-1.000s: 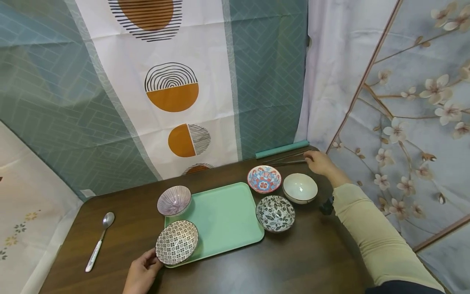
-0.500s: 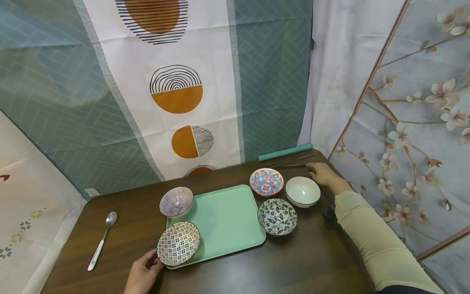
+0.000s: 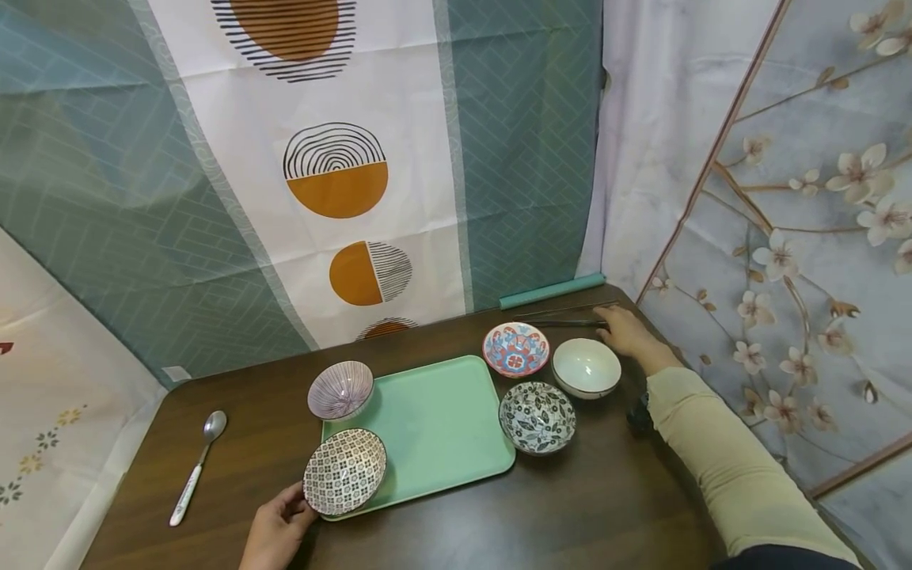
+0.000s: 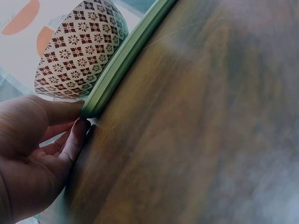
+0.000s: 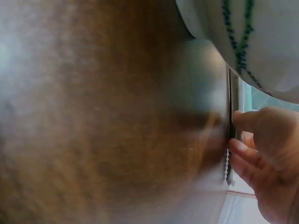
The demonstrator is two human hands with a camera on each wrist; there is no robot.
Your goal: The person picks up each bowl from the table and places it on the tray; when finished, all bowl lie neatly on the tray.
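Note:
My left hand [image 3: 276,526] pinches the near left corner of the mint-green tray [image 3: 438,427], thumb and finger at its rim in the left wrist view. Just above those fingers, a brown-patterned bowl [image 3: 345,473] overlaps the tray's corner, and a purple-striped bowl [image 3: 340,390] sits at the far left corner. At the back right my right hand [image 3: 628,332] holds the end of dark chopsticks [image 3: 566,323], low over the table. In the right wrist view its fingertips [image 5: 237,145] lie along the dark chopstick, beside the white bowl [image 5: 275,51].
Right of the tray are a black-and-white leaf-patterned bowl [image 3: 537,418] and a red-and-blue bowl [image 3: 516,349]. A spoon [image 3: 199,467] lies at the left on the dark wooden table [image 3: 235,443]. A teal roll [image 3: 552,291] lies along the back edge by the curtains.
My right hand and the dark chopsticks have shifted slightly right and lower at the back corner. The left hand keeps its place at the tray corner.

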